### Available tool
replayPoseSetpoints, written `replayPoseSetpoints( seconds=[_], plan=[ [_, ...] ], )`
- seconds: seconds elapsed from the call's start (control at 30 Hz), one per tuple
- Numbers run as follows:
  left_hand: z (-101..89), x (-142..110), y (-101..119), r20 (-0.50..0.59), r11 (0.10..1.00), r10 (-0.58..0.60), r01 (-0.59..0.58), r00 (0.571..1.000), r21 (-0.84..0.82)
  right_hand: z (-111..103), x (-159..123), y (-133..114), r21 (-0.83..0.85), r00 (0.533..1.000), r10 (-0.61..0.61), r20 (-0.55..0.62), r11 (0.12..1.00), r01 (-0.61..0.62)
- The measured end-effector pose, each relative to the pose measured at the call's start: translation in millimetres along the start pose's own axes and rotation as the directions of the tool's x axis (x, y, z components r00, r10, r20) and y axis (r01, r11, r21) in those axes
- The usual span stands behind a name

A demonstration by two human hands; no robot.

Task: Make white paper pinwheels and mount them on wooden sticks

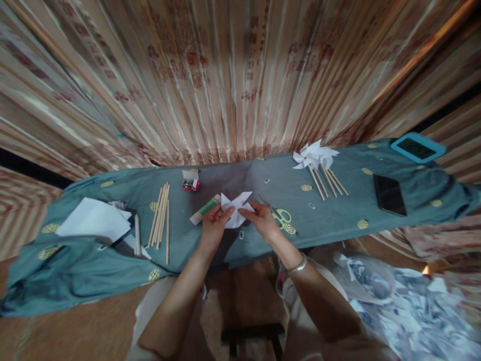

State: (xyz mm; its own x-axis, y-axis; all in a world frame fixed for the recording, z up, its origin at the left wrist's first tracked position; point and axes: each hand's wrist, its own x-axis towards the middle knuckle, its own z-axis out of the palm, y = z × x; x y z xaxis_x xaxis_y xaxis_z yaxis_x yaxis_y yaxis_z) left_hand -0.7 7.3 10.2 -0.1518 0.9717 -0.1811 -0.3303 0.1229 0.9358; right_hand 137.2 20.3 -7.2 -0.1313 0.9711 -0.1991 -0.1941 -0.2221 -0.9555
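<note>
Between my two hands is a white paper pinwheel (237,216), held just above the cloth-covered table. My left hand (215,220) pinches its left side with thumb and fingers. On the other side my right hand (261,216) grips the paper the same way. A green and white box (203,210) lies beside my left hand, partly hidden by it. Scissors with yellow-green handles (282,216) rest just right of my right hand. Farther left are several wooden sticks (161,215) and a small open red box (191,183) with shiny metal bits inside.
Pinwheels on sticks (317,156) lie at the back right. A dark phone (390,194) and a blue-framed device (418,148) are farther right. White paper sheets (93,220) and a pale rod (137,234) lie left. Crumpled plastic and paper (417,306) fill the floor at right.
</note>
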Motion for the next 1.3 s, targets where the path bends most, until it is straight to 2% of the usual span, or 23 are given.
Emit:
replayPoseSetpoints(
  seconds=[0.2,0.37,0.4,0.47,0.5,0.57,0.67,0.77,0.9,1.0,1.17,1.3],
  plan=[
    [-22.9,3.2,13.8,-0.051,0.991,0.113,-0.109,0.992,0.073,-6.1,5.0,0.3,0.05,0.999,0.017,-0.035,0.999,-0.016],
    [-66.9,14.5,31.0,-0.192,0.947,0.242,-0.189,0.951,0.259,-10.3,5.1,0.1,0.046,1.0,0.013,-0.022,0.999,-0.012],
    [-79.0,17.4,34.4,-0.193,0.883,0.31,-0.206,0.931,0.422,-11.0,4.9,-0.1,0.046,1.0,0.013,-0.023,0.999,-0.012],
    [-104.4,22.3,40.1,-0.149,0.649,0.391,-0.157,0.909,0.744,-12.1,5.0,-0.3,0.05,1.0,0.011,-0.024,0.999,-0.01],
    [-116.5,24.0,42.2,-0.124,0.532,0.388,-0.112,0.913,0.839,-12.5,5.2,-0.3,0.051,1.0,0.01,-0.021,0.999,-0.009],
    [-137.7,26.2,44.5,-0.089,0.35,0.372,-0.051,0.924,0.935,-12.8,6.0,-0.5,0.051,1.0,0.003,-0.021,0.999,-0.001],
    [-158.2,27.3,43.1,-0.061,0.196,0.352,-0.009,0.934,0.981,-11.8,7.3,-1.3,0.063,1.0,-0.003,-0.027,0.998,0.005],
    [-166.5,28.7,38.6,-0.023,0.102,0.353,-0.014,0.935,0.995,-10.0,7.7,-2.7,0.084,1.0,0.004,-0.023,0.996,-0.002],
    [-166.9,31.1,33.7,0.056,0.018,0.343,-0.066,0.938,0.998,-10.0,7.8,-2.6,0.082,1.0,0.001,-0.023,0.997,0.0],
    [-164.5,32.2,33.6,0.044,-0.021,0.338,-0.039,0.94,0.999,-11.8,7.9,-1.2,0.055,0.999,-0.002,-0.04,0.998,0.004],
    [-159.0,33.3,35.9,-0.019,-0.009,0.327,0.024,0.945,1.0,-13.5,7.1,-0.9,0.051,1.0,-0.002,-0.029,0.999,0.004],
    [-154.6,34.3,34.9,-0.064,0.069,0.321,0.044,0.945,0.997,-14.7,6.3,-1.2,0.036,1.0,-0.003,-0.031,0.999,0.005]
  ],
)
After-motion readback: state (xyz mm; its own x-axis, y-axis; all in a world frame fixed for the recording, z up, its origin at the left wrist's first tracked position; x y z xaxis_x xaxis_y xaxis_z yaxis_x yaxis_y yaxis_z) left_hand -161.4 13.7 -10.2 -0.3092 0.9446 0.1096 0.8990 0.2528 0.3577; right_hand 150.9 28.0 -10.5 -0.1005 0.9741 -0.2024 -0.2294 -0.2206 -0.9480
